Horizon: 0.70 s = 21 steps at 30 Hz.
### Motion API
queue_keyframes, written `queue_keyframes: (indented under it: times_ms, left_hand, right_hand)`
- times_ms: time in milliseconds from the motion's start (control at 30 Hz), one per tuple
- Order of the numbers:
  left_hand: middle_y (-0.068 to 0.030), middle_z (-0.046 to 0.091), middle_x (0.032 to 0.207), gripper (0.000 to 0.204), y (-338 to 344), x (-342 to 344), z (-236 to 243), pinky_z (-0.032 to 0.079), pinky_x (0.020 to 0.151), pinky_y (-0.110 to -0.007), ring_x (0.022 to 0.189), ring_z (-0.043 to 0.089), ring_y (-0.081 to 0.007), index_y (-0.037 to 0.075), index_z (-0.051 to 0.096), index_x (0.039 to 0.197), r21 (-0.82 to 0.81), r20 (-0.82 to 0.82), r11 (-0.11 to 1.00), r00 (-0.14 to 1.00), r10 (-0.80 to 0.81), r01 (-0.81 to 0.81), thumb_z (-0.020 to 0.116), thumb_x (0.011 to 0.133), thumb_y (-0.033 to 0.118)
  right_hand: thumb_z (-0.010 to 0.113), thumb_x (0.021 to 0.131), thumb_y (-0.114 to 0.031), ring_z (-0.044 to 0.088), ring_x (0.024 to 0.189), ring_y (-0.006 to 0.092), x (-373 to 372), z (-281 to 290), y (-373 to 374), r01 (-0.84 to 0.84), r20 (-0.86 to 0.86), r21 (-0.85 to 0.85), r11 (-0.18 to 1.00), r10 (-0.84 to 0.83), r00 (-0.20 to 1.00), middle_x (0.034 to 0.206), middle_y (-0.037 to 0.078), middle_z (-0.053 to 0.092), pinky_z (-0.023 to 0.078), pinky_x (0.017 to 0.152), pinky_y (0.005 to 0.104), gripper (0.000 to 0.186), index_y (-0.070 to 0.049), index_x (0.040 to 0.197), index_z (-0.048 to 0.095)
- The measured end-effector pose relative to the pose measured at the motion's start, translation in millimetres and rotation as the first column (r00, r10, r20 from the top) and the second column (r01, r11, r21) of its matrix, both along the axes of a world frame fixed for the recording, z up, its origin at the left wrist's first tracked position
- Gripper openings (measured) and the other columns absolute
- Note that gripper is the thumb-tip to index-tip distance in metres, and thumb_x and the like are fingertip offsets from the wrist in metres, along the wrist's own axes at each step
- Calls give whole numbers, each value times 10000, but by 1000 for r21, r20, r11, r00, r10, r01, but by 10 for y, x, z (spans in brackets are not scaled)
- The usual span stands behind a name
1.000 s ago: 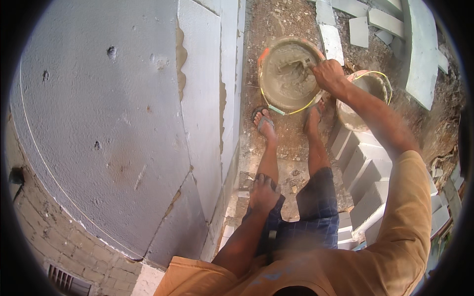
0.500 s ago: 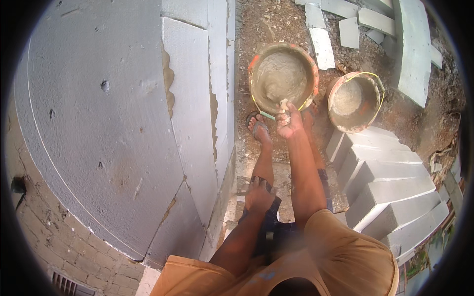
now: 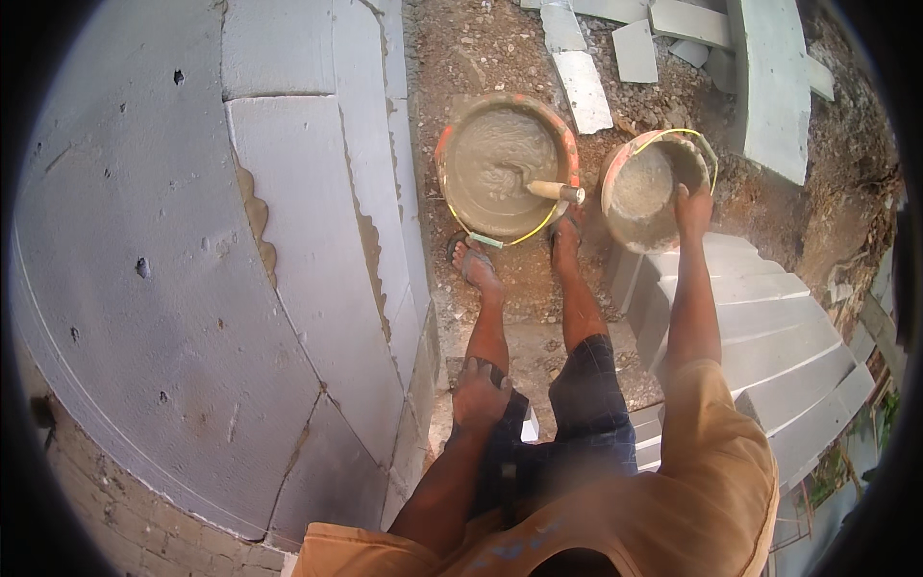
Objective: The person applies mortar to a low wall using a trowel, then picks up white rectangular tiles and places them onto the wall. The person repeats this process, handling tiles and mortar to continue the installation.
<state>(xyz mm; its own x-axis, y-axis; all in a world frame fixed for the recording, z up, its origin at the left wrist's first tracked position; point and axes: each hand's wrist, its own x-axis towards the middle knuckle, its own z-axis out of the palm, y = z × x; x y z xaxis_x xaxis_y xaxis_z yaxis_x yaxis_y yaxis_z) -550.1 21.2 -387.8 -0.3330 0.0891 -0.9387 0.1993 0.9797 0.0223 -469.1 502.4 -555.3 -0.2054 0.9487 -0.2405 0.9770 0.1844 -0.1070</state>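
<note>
I stand bent over two orange buckets on the dirt. The left bucket (image 3: 452, 144) holds wet grey mortar, and a trowel with a wooden handle (image 3: 553, 190) stands in it. My right hand (image 3: 692, 207) grips the near rim of the right bucket (image 3: 625, 159), which is tilted and holds a smaller heap of mortar. My left hand (image 3: 479, 389) rests flat on my left knee, fingers spread, holding nothing. My bare feet in sandals stand just in front of the left bucket.
A wall of large grey blocks (image 3: 192, 240) with mortar joints fills the left side. Stacked grey blocks (image 3: 769, 327) lie to my right, like steps. Loose block pieces (image 3: 582, 87) lie on the dirt beyond the buckets. Brickwork shows at lower left.
My right hand left the trowel standing in the left bucket and moved right to the rim of the right bucket. My left hand stayed on my knee.
</note>
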Motion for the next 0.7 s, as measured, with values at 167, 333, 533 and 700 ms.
queue_keyframes:
  times_ms: [167, 333, 533, 700]
  left_hand:
    - [-154, 412, 1545, 552, -55, -29, -38, 406, 1124, -472, 1384, 447, -345, 85, 594, 1326, 6, 14, 1000, 1000, -4, 4, 648, 900, 431]
    - [-153, 405, 1547, 565, 9, -21, -38, 421, 1107, -474, 1378, 455, -340, 93, 578, 1342, -23, -11, 998, 998, -55, 55, 653, 895, 430]
    - [-141, 400, 1547, 584, 160, -77, -7, 428, 1099, -467, 1402, 432, -318, 87, 556, 1362, -28, 23, 992, 992, -124, 124, 647, 897, 428]
    - [-206, 472, 1487, 577, 188, -4, 21, 450, 1082, -420, 1314, 510, -341, -1, 586, 1312, 23, -73, 981, 979, -191, 193, 622, 917, 418]
  right_hand:
    - [787, 813, -421, 699, 622, 300, 1485, -955, 485, 348, -243, -379, 858, -455, 857, 954, 212, 710, 563, 544, 388, 735, 94, 1276, 538]
    - [712, 905, -333, 630, 767, 218, 1466, -917, 358, 387, -92, -826, 410, -775, 625, 989, 103, 686, 528, 672, 363, 449, -11, 1200, 608]
    - [629, 937, -175, 613, 733, 182, 990, -684, 61, 295, -231, -891, 346, -903, 362, 970, 82, 669, 514, 608, 299, 288, -6, 1170, 623]
    - [635, 903, -124, 632, 723, 171, 492, -33, -77, 365, -329, -815, 450, -878, 348, 929, 101, 670, 506, 567, 310, 249, 42, 1089, 637]
